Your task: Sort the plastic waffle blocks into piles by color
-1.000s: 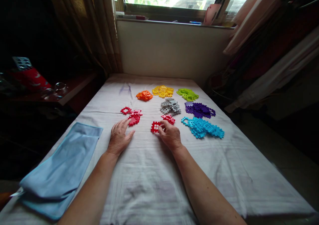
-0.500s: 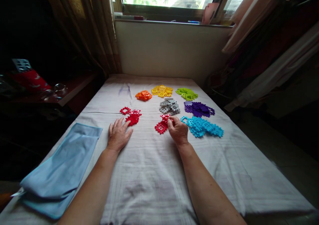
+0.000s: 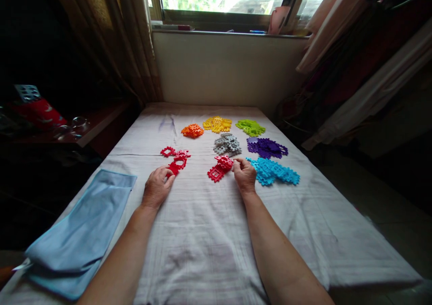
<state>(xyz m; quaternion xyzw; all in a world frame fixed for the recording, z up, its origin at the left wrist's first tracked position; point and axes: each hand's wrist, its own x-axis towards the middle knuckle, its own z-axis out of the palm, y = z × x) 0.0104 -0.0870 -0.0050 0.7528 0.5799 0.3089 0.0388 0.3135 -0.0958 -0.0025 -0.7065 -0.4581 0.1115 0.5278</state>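
Note:
My left hand (image 3: 157, 186) is closed on a solid red interlocking building tile (image 3: 173, 168) with notched edges. Just beyond it lie a red tile with a round hole (image 3: 181, 162) and a square red frame tile (image 3: 168, 151). My right hand (image 3: 245, 175) has its fingers pinched together beside a small pile of red tiles (image 3: 224, 162); whatever lies between the fingertips is hidden. A red lattice tile (image 3: 215, 173) sits at the near side of that pile. Blue tiles (image 3: 275, 172) form a heap just right of my right hand.
Heaps of grey (image 3: 227, 144), orange (image 3: 192, 131), yellow (image 3: 217, 124), green (image 3: 250, 127) and purple tiles (image 3: 267, 147) lie farther back on the cloth-covered table (image 3: 202, 246). A light blue cloth pouch (image 3: 84, 228) lies at the left edge.
My left hand has drawn back slightly and closed on a red tile, separating it from the tile with the hole. My right hand has shifted a little right, off the red pile.

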